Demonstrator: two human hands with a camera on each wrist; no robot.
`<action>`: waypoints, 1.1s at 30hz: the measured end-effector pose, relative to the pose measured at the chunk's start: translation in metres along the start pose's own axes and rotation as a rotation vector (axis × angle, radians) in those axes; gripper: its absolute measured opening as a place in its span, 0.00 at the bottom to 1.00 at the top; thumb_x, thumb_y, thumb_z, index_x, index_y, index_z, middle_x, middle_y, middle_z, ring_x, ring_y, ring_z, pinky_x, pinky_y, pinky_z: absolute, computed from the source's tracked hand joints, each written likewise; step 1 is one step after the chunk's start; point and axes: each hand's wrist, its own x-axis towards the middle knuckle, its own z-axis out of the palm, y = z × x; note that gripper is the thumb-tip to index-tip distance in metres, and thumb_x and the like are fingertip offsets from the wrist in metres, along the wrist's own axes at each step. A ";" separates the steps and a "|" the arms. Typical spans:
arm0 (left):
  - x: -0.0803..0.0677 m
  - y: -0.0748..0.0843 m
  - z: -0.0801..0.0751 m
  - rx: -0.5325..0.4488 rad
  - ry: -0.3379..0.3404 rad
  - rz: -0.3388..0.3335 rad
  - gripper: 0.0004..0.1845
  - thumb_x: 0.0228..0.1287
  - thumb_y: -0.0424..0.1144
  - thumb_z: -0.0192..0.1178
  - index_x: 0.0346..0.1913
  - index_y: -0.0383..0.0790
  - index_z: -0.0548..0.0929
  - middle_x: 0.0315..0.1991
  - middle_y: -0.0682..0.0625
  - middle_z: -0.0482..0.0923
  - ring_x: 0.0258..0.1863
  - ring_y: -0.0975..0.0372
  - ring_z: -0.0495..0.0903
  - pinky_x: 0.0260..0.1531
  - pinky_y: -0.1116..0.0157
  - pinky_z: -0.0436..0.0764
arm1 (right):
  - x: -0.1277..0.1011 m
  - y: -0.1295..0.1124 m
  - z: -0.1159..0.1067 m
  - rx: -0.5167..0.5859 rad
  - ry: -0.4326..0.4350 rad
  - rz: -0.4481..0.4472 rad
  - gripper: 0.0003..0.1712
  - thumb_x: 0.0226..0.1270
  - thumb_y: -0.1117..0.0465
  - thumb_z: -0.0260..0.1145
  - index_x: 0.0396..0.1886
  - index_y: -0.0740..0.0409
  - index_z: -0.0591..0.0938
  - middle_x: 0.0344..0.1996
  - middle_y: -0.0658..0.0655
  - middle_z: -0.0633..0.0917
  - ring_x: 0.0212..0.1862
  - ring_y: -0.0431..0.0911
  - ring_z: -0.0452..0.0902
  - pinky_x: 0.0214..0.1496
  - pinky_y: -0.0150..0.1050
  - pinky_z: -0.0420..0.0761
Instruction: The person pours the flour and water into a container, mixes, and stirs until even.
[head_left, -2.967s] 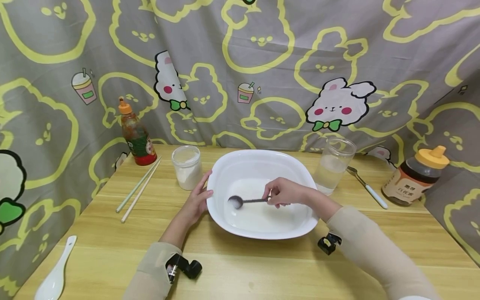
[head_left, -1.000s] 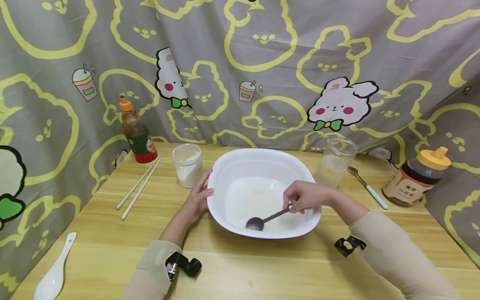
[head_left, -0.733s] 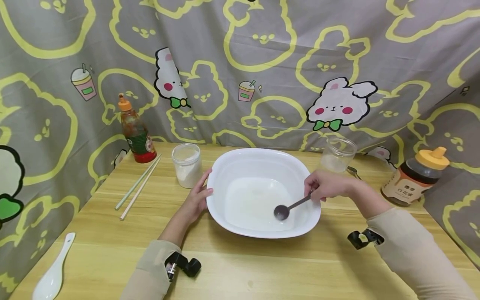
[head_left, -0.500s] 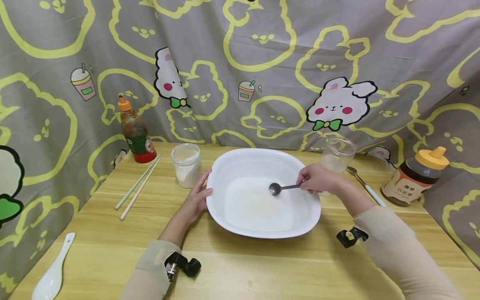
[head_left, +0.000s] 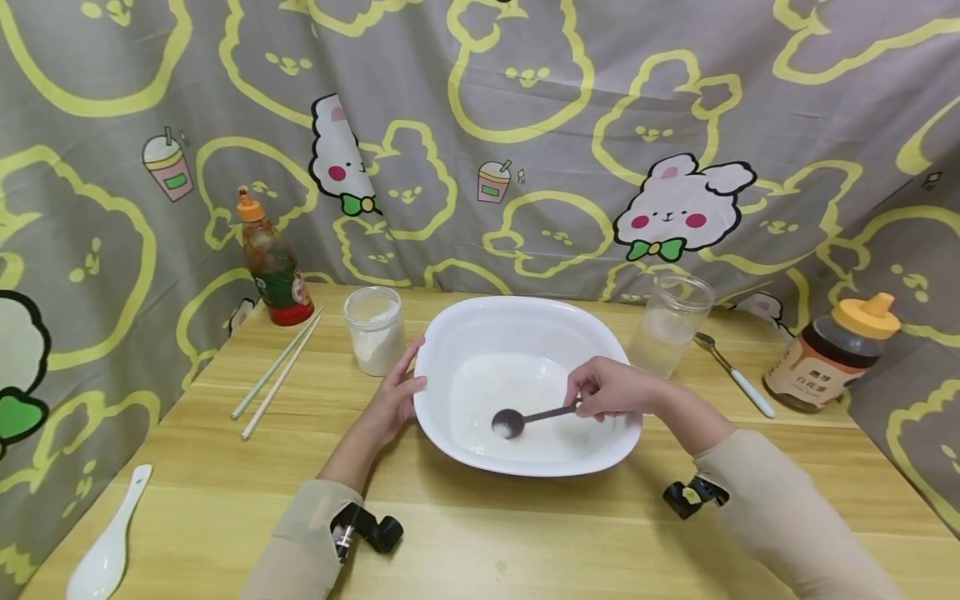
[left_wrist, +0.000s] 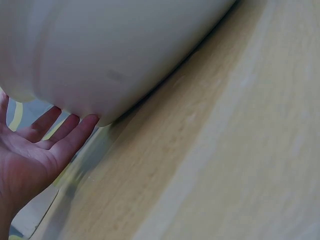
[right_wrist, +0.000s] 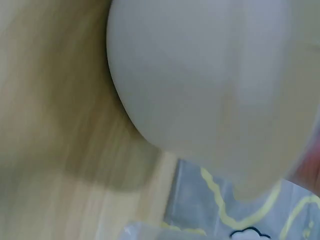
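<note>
A white oval basin [head_left: 517,325] holds a whitish, wet-looking layer across its floor. My left hand [head_left: 390,404] grips the basin's left side, thumb at the rim; in the left wrist view its fingertips [left_wrist: 90,120] press the outer wall. Over the basin, my right hand [head_left: 611,389] pinches the handle of a dark round-bowled spoon [head_left: 551,412]. The spoon's bowl lies low inside the basin, left of that hand, with some white stuff in it. Most of the right hand is hidden behind the basin wall in the right wrist view.
A jar of white powder [head_left: 378,346] stands left of the basin, near chopsticks [head_left: 281,375] and a sauce bottle [head_left: 273,275]. On the right are a glass jar of clear liquid [head_left: 663,342], a blue-handled utensil [head_left: 738,379] and a honey bottle [head_left: 821,358]. A white spoon [head_left: 105,554] lies front left.
My right hand has moved the dark spoon around inside the basin, swinging right, then back left and toward me. The left hand has stayed at the basin's side.
</note>
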 end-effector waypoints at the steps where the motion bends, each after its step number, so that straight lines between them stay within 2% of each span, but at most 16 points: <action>1: 0.000 0.000 0.000 -0.003 -0.001 0.002 0.36 0.54 0.31 0.47 0.66 0.50 0.49 0.55 0.32 0.57 0.39 0.53 0.73 0.30 0.58 0.77 | -0.004 0.001 -0.002 -0.009 -0.002 -0.005 0.05 0.47 0.73 0.59 0.26 0.65 0.79 0.09 0.53 0.72 0.12 0.40 0.62 0.13 0.29 0.62; 5: 0.000 0.000 0.000 -0.004 -0.002 0.001 0.36 0.54 0.32 0.48 0.67 0.50 0.48 0.55 0.32 0.57 0.39 0.52 0.73 0.30 0.58 0.77 | -0.017 0.003 -0.016 -0.068 0.031 0.003 0.06 0.43 0.75 0.57 0.23 0.66 0.78 0.11 0.53 0.72 0.14 0.42 0.64 0.14 0.31 0.67; 8: 0.000 -0.001 -0.001 -0.002 -0.003 0.002 0.36 0.54 0.32 0.48 0.67 0.50 0.48 0.55 0.33 0.57 0.40 0.52 0.73 0.31 0.58 0.77 | -0.020 0.003 -0.024 -0.119 0.098 0.041 0.06 0.43 0.75 0.55 0.22 0.66 0.77 0.12 0.52 0.72 0.15 0.42 0.65 0.15 0.33 0.69; 11: -0.001 -0.001 -0.001 0.004 -0.004 0.002 0.37 0.54 0.32 0.48 0.67 0.49 0.48 0.55 0.32 0.57 0.40 0.52 0.73 0.31 0.58 0.77 | -0.014 0.003 -0.025 -0.144 0.178 0.093 0.07 0.43 0.75 0.55 0.24 0.66 0.78 0.12 0.52 0.71 0.15 0.43 0.65 0.16 0.33 0.67; 14: -0.001 -0.001 -0.001 0.004 -0.006 0.002 0.37 0.53 0.32 0.48 0.67 0.49 0.48 0.56 0.32 0.56 0.41 0.52 0.72 0.32 0.58 0.77 | -0.003 0.003 -0.019 -0.130 0.221 0.125 0.06 0.46 0.72 0.57 0.26 0.65 0.78 0.11 0.53 0.72 0.15 0.42 0.64 0.16 0.32 0.64; 19: 0.000 -0.002 0.001 0.007 -0.012 -0.007 0.36 0.54 0.32 0.48 0.67 0.50 0.48 0.57 0.30 0.54 0.45 0.47 0.69 0.37 0.53 0.74 | 0.011 0.003 -0.004 -0.056 0.160 0.072 0.06 0.51 0.70 0.59 0.30 0.65 0.78 0.11 0.53 0.73 0.12 0.40 0.61 0.14 0.31 0.62; 24: 0.001 -0.002 0.002 0.008 -0.011 -0.007 0.36 0.54 0.32 0.48 0.67 0.51 0.48 0.57 0.31 0.54 0.46 0.44 0.67 0.37 0.51 0.73 | 0.006 0.000 0.000 -0.029 0.072 -0.009 0.05 0.52 0.70 0.58 0.29 0.64 0.79 0.10 0.54 0.73 0.11 0.40 0.60 0.14 0.30 0.62; 29: 0.001 -0.001 0.001 -0.002 -0.008 -0.001 0.36 0.54 0.32 0.48 0.67 0.51 0.48 0.56 0.31 0.56 0.42 0.49 0.71 0.33 0.55 0.76 | -0.007 0.000 -0.007 -0.084 0.114 -0.060 0.06 0.50 0.72 0.58 0.27 0.60 0.79 0.10 0.53 0.72 0.14 0.42 0.64 0.14 0.31 0.64; 33: 0.001 -0.001 -0.001 -0.002 -0.018 0.005 0.37 0.54 0.32 0.48 0.67 0.50 0.48 0.56 0.30 0.55 0.42 0.49 0.71 0.32 0.56 0.77 | -0.016 0.001 -0.015 -0.110 0.166 -0.044 0.07 0.50 0.73 0.59 0.28 0.61 0.80 0.11 0.52 0.71 0.16 0.43 0.64 0.14 0.31 0.64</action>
